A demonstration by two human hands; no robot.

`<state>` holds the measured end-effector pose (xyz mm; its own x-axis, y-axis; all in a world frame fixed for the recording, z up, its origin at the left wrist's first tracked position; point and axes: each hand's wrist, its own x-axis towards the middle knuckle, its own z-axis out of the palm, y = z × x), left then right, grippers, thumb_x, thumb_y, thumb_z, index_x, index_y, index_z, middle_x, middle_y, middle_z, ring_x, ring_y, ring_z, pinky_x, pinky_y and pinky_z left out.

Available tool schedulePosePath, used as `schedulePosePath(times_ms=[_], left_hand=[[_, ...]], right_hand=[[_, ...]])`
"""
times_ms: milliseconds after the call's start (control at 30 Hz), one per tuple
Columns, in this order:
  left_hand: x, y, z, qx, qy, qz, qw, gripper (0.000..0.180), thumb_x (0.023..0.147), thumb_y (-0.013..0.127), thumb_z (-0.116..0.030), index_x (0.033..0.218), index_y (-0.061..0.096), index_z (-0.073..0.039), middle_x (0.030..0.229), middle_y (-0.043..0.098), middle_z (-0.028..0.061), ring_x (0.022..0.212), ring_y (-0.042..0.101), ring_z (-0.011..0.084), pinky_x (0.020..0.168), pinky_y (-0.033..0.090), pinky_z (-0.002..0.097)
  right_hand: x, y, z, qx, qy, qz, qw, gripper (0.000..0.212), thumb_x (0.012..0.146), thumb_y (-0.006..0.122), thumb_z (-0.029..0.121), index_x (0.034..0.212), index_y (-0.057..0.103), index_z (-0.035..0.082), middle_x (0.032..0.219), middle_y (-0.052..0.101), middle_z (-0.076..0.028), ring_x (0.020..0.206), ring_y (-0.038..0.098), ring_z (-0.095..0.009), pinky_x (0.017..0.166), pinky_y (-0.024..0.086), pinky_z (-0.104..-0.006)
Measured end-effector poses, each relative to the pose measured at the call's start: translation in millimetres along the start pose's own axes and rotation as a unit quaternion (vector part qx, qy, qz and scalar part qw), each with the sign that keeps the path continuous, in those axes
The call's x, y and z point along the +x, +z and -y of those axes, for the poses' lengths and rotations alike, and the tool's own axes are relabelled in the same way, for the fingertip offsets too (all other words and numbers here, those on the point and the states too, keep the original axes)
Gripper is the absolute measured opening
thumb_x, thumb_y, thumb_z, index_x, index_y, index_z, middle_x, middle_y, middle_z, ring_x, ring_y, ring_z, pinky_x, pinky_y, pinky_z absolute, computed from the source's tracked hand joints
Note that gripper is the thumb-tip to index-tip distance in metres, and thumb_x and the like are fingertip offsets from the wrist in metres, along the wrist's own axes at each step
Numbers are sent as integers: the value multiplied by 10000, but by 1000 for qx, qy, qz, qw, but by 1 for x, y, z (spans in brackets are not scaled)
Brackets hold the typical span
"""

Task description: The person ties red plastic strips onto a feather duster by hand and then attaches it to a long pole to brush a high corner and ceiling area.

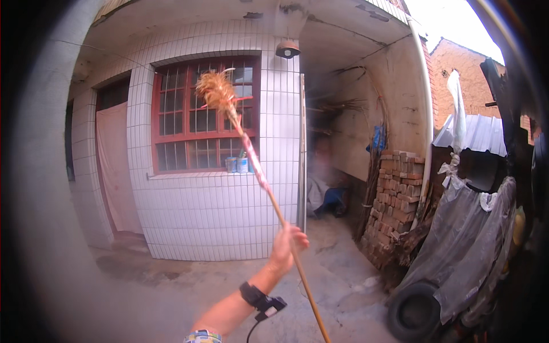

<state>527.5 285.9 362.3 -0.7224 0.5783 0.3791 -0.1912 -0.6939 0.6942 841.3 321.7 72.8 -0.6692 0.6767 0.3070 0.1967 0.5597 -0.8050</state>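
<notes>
My left hand (287, 247) is closed around the wooden pole of a long-handled duster (276, 206). The pole slants up and to the left, and its lower end runs out of the bottom edge. At the top is a bushy tan-brown head (217, 91), which appears in front of the red-framed window (194, 128). Pink and white wrapping covers the pole below the head. Around my left wrist is a black strap with a small device (263, 301) and a cable. My right hand does not show.
Cans (237, 165) stand on the window ledge of the white-tiled wall (211, 217). To the right are a brick stack (394, 194), a tyre (414, 311) and draped plastic sheeting (457, 251). A lamp (287, 49) hangs beneath the roof overhang. Behind lies a dim recess with bundled sticks.
</notes>
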Motion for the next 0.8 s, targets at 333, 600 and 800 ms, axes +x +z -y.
schedulePosePath(times_ms=[333, 600, 800], left_hand=[[128, -8, 28, 12, -35, 58, 998, 366, 868, 322, -449, 698, 340, -125, 472, 253, -32, 363, 281, 68, 325, 224, 199], [318, 16, -32, -49, -9, 187, 981, 330, 887, 319, -381, 724, 388, -103, 481, 271, -33, 357, 244, 65, 324, 216, 199], [416, 53, -41, 8, 69, 113, 991, 363, 886, 312, -377, 831, 417, -34, 541, 331, 2, 424, 316, 99, 416, 316, 249]], right_hand=[[187, 58, 45, 94, -86, -41, 991, 238, 820, 458, 222, 795, 478, -14, 588, 453, -174, 515, 418, -231, 481, 355, -351], [283, 69, 10, 155, -42, 108, 981, 209, 832, 423, 230, 682, 436, 85, 495, 363, -4, 433, 345, -111, 394, 280, -286], [416, 51, 77, 201, -177, 38, 963, 234, 833, 420, 203, 655, 428, 50, 495, 373, -9, 419, 358, -119, 384, 296, -272]])
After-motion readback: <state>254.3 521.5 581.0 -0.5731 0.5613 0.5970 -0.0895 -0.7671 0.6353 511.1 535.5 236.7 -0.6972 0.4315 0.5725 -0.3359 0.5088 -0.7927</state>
